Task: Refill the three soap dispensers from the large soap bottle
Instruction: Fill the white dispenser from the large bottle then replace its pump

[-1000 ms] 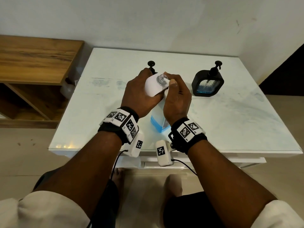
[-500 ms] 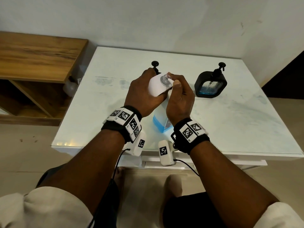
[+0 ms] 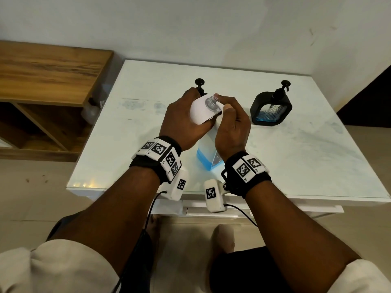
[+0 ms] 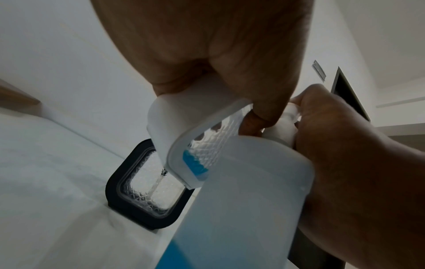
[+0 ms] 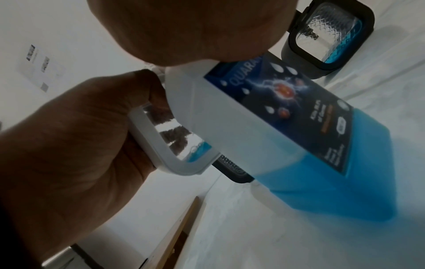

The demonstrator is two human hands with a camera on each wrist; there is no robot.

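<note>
A white soap dispenser (image 3: 200,113) without its pump is gripped in my left hand (image 3: 182,119) and tilted, its clear open neck (image 3: 210,100) turned toward the right hand. It holds a little blue soap (image 4: 194,163). The large soap bottle (image 3: 208,157) stands on the white table (image 3: 296,161) with blue soap in its lower part. My right hand (image 3: 230,123) curls round its top and pinches the white spout (image 3: 220,105) right at the dispenser's neck. In the right wrist view the bottle's dark label (image 5: 287,109) faces me.
One black dispenser (image 3: 270,108) with its pump on stands to the right of the hands. Another black dispenser (image 4: 147,183) stands behind my left hand, only its pump top (image 3: 199,82) showing in the head view. A wooden shelf unit (image 3: 46,85) sits left of the table.
Both hands keep the same grips on the dispenser and the bottle top. Only the head view has drifted slightly.
</note>
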